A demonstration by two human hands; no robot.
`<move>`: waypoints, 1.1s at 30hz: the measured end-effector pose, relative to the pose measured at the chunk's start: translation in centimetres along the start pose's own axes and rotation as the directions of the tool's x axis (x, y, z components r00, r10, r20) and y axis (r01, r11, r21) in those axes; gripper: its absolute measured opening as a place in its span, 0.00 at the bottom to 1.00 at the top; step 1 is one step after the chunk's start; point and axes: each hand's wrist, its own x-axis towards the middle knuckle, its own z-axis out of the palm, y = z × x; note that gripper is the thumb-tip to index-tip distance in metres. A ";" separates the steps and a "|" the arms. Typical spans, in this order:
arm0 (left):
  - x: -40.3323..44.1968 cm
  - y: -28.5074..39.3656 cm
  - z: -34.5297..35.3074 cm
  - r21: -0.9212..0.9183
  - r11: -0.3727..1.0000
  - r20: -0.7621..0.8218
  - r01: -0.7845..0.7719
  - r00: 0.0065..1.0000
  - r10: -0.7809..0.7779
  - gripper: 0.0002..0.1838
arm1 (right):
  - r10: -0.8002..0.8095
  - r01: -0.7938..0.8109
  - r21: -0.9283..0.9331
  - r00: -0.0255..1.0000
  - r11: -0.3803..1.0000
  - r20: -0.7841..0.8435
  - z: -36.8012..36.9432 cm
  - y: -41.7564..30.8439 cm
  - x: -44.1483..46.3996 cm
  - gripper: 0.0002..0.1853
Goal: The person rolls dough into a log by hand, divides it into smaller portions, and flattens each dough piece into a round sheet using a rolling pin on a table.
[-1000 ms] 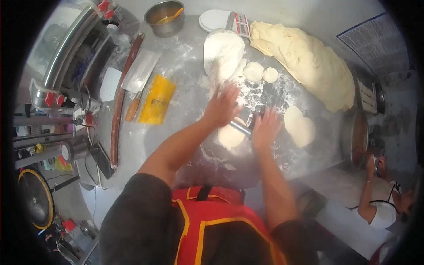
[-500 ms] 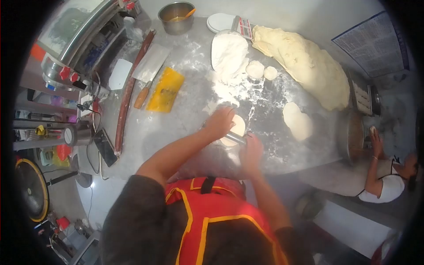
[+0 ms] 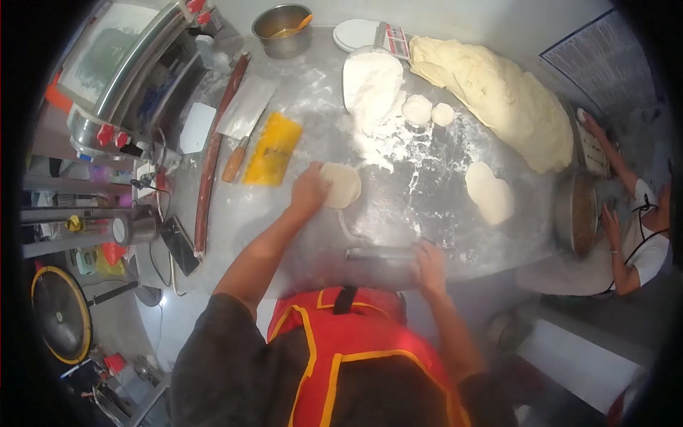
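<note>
My left hand (image 3: pixel 309 191) grips the left edge of a flat round dough piece (image 3: pixel 342 186) over the metal table (image 3: pixel 313 242). Near the table's front edge, my right hand (image 3: pixel 430 265) is closed on the right end of a metal rolling pin (image 3: pixel 380 253). A flour pile (image 3: pixel 373 82) lies farther back, with two small dough rounds (image 3: pixel 417 110) to its right. Another flattened dough piece (image 3: pixel 489 193) rests on the right. Behind it is a large mass of dough (image 3: pixel 491 96).
A cleaver (image 3: pixel 247 107), yellow packet (image 3: pixel 273 149) and long brown rod (image 3: pixel 217 156) lie on the left. At the back are a metal pot (image 3: pixel 282 44) and a scale (image 3: pixel 357 34). A co-worker (image 3: pixel 640 245) is beside a large round pan (image 3: pixel 575 213) at right.
My left hand has taken hold of the dough round and moved it left, off the rolling pin's path. My right hand and the pin have shifted towards the front edge. The co-worker's arms have spread apart.
</note>
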 end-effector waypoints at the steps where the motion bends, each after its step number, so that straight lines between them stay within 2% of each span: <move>1: -0.1 0.0 1.1 0.009 0.998 0.014 -0.059 0.998 0.059 0.19 | 0.026 -0.024 -0.028 0.998 0.999 0.061 -0.1 -0.5 0.5 0.28; 3: -1.3 1.3 3.9 0.024 0.984 0.053 -0.176 0.983 0.174 0.20 | 0.162 -0.159 -0.154 0.987 0.975 0.011 1.9 -0.8 1.6 0.25; 4: -2.1 3.1 4.7 0.029 0.988 0.167 -0.153 0.975 0.146 0.21 | 0.230 -0.228 -0.212 0.973 0.950 -0.016 2.9 -1.1 2.2 0.24; 5: -2.7 5.3 5.3 0.037 0.990 0.277 -0.133 0.954 0.118 0.21 | 0.243 -0.254 -0.192 0.967 0.948 -0.077 3.3 -1.6 2.9 0.24; 7: -3.8 8.1 6.4 0.017 0.988 0.387 -0.156 0.912 0.138 0.22 | 0.265 -0.299 -0.160 0.943 0.941 -0.200 3.5 -1.9 4.9 0.24; 10: -2.6 10.6 6.5 -0.051 0.992 0.395 -0.120 0.909 0.130 0.19 | 0.217 -0.274 -0.186 0.936 0.944 -0.277 2.6 -0.9 10.2 0.27; 13: 0.7 11.6 7.2 -0.020 0.996 0.394 -0.085 0.915 0.086 0.18 | 0.149 -0.221 -0.304 0.959 0.926 -0.242 1.8 1.5 16.5 0.27; 16: 1.8 12.7 7.1 0.059 0.990 0.516 -0.125 0.853 0.077 0.18 | 0.204 -0.223 -0.031 0.934 0.974 -0.294 0.9 1.1 18.2 0.28; 18: 1.4 10.0 7.8 -0.050 0.978 0.467 -0.202 0.861 0.201 0.19 | 0.185 -0.190 0.004 0.950 0.982 -0.253 0.7 -0.9 13.4 0.27; 20: 0.3 6.8 9.0 -0.115 0.965 0.385 -0.234 0.885 0.261 0.17 | 0.314 -0.304 -0.129 0.946 0.944 0.073 1.8 -1.7 8.2 0.28; 22: -1.8 4.0 9.6 -0.133 0.969 0.284 -0.210 0.928 0.241 0.13 | 0.255 -0.256 -0.156 0.967 0.954 -0.024 3.3 -1.4 5.5 0.29; 24: -2.1 6.3 7.1 -0.104 0.982 0.457 -0.155 0.870 0.185 0.13 | 0.185 -0.204 -0.163 0.975 0.965 -0.122 3.0 -1.9 6.4 0.29; 25: -1.4 8.3 6.1 -0.095 0.985 0.534 -0.145 0.828 0.174 0.13 | 0.140 -0.172 -0.167 0.972 0.971 -0.190 1.9 -1.6 9.8 0.30; 27: 1.0 11.0 5.6 -0.024 0.990 0.591 -0.136 0.797 0.124 0.14 | 0.188 -0.232 -0.199 0.958 0.952 -0.216 1.7 -0.1 15.1 0.30; 28: 1.4 12.0 5.8 0.011 0.992 0.625 -0.127 0.775 0.093 0.15 | 0.241 -0.270 -0.133 0.949 0.953 -0.203 1.2 -0.1 16.1 0.29; 29: 1.8 12.7 6.1 0.072 0.986 0.622 -0.150 0.779 0.073 0.14 | 0.288 -0.305 -0.066 0.938 0.950 -0.191 0.6 -0.3 17.1 0.29; 30: 2.1 12.6 6.1 0.039 0.976 0.575 -0.214 0.804 0.154 0.13 | 0.335 -0.339 0.007 0.924 0.941 -0.182 0.2 -0.6 18.0 0.29; 32: 1.6 10.8 6.5 -0.023 0.940 0.488 -0.341 0.817 0.308 0.13 | 0.289 -0.304 -0.074 0.942 0.950 -0.170 1.1 -1.6 14.3 0.29; 33: 0.9 9.5 6.9 -0.045 0.967 0.462 -0.250 0.853 0.242 0.13 | 0.269 -0.287 -0.118 0.952 0.951 -0.150 1.5 -2.3 11.3 0.29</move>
